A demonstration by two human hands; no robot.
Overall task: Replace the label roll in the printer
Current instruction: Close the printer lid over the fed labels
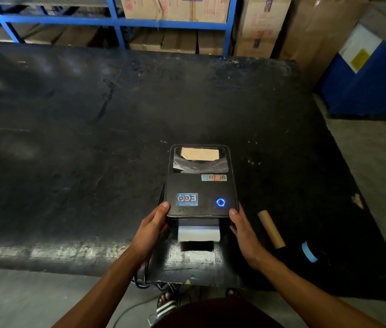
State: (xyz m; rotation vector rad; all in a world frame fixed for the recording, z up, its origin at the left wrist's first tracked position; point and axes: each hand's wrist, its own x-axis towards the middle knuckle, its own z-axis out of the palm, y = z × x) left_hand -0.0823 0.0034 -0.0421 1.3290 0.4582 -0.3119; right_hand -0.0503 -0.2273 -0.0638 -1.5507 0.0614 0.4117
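Both hands [154, 223] [240, 229] on printer [201, 185] (lit)

The black label printer [202, 185] is sitting flat on the dark worktop [68, 114], near its front edge, with its lid down. A clear window at the lid's 12 o'clock end is showing a tan cardboard-coloured piece inside. A round button ring is glowing blue at the lid's 5 o'clock corner, and a pale sticker is lying at its 7 o'clock corner. A white strip of label paper [199, 233] is hanging out of the front slot at the printer's 6 o'clock side. At the printer's 4 o'clock, apart from it, a bare brown cardboard core [271, 229] is lying on its side, angled.
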